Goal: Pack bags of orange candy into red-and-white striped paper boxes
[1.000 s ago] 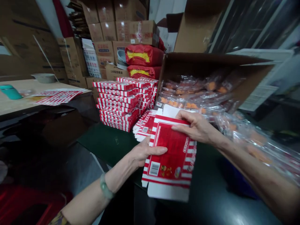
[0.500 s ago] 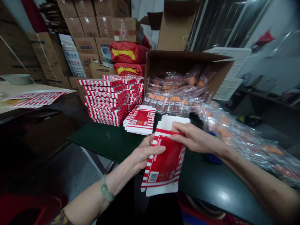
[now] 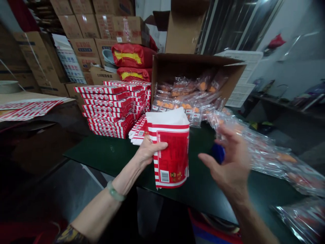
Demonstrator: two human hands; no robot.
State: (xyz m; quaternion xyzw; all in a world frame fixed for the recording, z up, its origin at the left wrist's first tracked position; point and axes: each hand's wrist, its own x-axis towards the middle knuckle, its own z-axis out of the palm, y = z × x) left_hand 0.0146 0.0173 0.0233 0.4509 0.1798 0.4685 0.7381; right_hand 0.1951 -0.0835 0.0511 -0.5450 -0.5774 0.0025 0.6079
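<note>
Has just let go with the bare right hand (image 3: pixel 231 162), now blurred, loosely spread and bearing nothing visible, to the right of a red, white-striped thin-card carton (image 3: pixel 175 152); so leaves that carton, raised above a smooth dark-green tabletop (image 3: pixel 91 152), to the bare left hand (image 3: pixel 146 150) alone, gripped with thumb across its front. Note smooth card bowed outward, with plain white flaps topping it. Right of the carton, see glossy, crinkled clear-plastic packets (image 3: pixel 264 149) with orange contents; behind it to the left, crisp-edged, flat red-and-white boxes (image 3: pixel 106 108) in layers; beyond it, a matt brown cardboard box (image 3: pixel 235 79), packet-filled.
</note>
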